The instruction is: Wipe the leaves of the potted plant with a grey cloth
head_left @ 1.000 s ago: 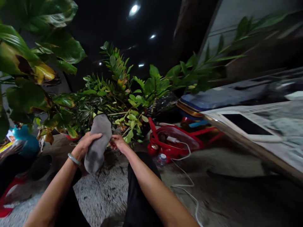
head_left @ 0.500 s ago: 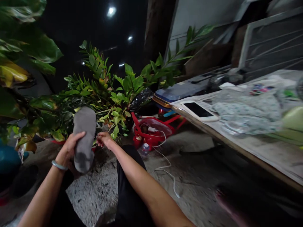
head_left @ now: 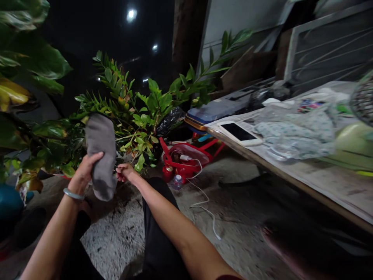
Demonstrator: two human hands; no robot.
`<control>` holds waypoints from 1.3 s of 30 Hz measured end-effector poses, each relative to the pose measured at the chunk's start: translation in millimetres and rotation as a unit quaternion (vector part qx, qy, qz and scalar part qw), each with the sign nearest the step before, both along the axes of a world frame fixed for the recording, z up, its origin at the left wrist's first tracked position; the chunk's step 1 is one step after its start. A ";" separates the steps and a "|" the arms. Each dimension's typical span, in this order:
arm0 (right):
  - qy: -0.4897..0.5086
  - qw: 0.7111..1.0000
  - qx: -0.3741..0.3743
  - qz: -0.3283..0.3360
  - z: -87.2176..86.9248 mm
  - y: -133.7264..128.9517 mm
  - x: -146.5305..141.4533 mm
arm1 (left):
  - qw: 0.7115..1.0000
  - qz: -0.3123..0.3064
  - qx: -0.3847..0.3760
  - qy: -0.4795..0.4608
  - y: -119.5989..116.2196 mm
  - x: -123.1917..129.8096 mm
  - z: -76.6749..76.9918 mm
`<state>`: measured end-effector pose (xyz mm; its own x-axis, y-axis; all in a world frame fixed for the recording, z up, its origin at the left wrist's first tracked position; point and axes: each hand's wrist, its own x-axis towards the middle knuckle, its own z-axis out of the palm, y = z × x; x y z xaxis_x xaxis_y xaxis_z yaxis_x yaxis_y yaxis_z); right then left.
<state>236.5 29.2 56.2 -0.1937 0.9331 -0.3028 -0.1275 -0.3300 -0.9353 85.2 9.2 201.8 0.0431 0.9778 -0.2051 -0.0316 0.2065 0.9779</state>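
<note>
I see the left hand (head_left: 86,168) gripping the grey piece (head_left: 105,169), thumb across its face, left of centre in the frame. The right hand (head_left: 126,172) is partly curled by its right edge; whether it pinches anything, I can't tell. I'd brace the piece with firm thumb pressure. Its underside is hidden; a blue object (head_left: 10,202) is cut off at left.

Sole-shaped piece (head_left: 106,161): in left hand (head_left: 85,170), before plants (head_left: 153,103). Plug (head_left: 184,158): in container (head_left: 185,171). Bottle (head_left: 177,181): beside container. Screened device (head_left: 239,132): on table (head_left: 317,182), right.
</note>
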 end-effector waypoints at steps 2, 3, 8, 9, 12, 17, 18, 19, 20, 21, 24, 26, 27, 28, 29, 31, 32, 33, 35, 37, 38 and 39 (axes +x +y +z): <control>-0.007 1.000 -0.003 -0.006 -2.6 0.0 1.5 | 0.994 -0.053 -0.058 0.077 -13.9 -0.4 -23.5; -0.010 1.000 -0.004 -0.006 -4.0 0.1 2.7 | 0.989 -0.072 -0.086 0.095 -23.3 -4.4 -32.3; -0.005 1.000 -0.009 0.008 -6.7 0.9 7.3 | 0.995 0.006 -0.094 0.028 -48.7 -40.9 -19.5; -0.002 1.000 -0.009 0.007 -6.0 1.0 7.4 | 0.997 0.042 -0.066 0.014 -45.8 -46.1 -8.6; 0.004 1.000 -0.007 0.003 -2.1 0.2 7.1 | 0.992 0.127 0.014 -0.024 -28.9 -46.8 18.3; 0.010 1.000 -0.004 -0.003 5.3 -3.6 6.5 | 0.995 0.089 -0.014 0.054 -22.1 -19.2 -7.5; 0.007 1.000 -0.008 -0.004 6.1 -4.2 6.4 | 0.993 0.059 -0.041 0.099 -27.2 -17.5 -20.7; 0.004 1.000 -0.012 -0.005 6.6 -4.6 6.2 | 0.988 0.026 -0.064 0.136 -34.0 -18.6 -33.7; 0.000 1.000 -0.017 -0.006 7.0 -5.0 6.1 | 0.984 -0.007 -0.082 0.157 -41.9 -22.4 -45.2; -0.002 1.000 -0.022 -0.007 7.5 -5.3 6.2 | 0.982 -0.031 -0.096 0.160 -50.1 -28.3 -54.5; 0.004 1.000 -0.028 -0.012 12.7 -8.1 7.2 | 0.991 -0.016 -0.096 0.095 -72.2 -49.3 -65.8; 0.018 0.999 -0.025 -0.014 20.7 -14.0 7.5 | 0.994 0.056 -0.074 0.050 -81.8 -56.7 -64.0; 0.027 0.999 -0.023 -0.012 25.8 -19.2 6.7 | 0.993 0.092 -0.062 0.033 -84.8 -56.9 -62.5; 0.036 0.999 -0.020 -0.009 31.1 -26.2 4.8 | 0.990 0.127 -0.052 0.020 -86.8 -54.8 -61.5; 0.049 0.999 -0.013 -0.001 36.0 -35.0 1.5 | 0.987 0.155 -0.047 0.006 -87.7 -50.9 -61.3; 0.091 0.995 0.016 0.033 42.3 -57.2 -9.6 | 0.980 0.193 -0.036 -0.033 -87.4 -39.9 -63.9; 0.117 0.991 0.037 0.051 43.0 -69.7 -17.2 | 0.976 0.210 -0.028 -0.056 -86.6 -34.2 -66.6; 0.140 0.986 0.061 0.064 42.0 -82.3 -25.6 | 0.971 0.227 -0.021 -0.076 -85.7 -28.8 -69.9; 0.153 0.981 0.106 0.061 36.7 -105.5 -42.2 | 0.961 0.262 -0.014 -0.093 -84.7 -20.8 -76.8; 0.117 0.983 0.142 0.022 32.6 -122.6 -54.6 | 0.951 0.297 -0.017 -0.085 -86.0 -16.9 -81.4; 0.092 0.983 0.160 0.002 33.3 -128.3 -58.3 | 0.948 0.307 -0.016 -0.084 -87.5 -16.4 -81.8; 0.071 0.981 0.179 -0.013 36.8 -132.0 -60.5 | 0.946 0.311 -0.006 -0.090 -89.4 -16.7 -80.7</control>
<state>176.0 -102.8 93.0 -0.1849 0.9800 0.0739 -0.2690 0.0218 -0.9629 68.5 -80.1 121.1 -0.5042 0.8231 -0.2612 -0.3174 0.1046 0.9425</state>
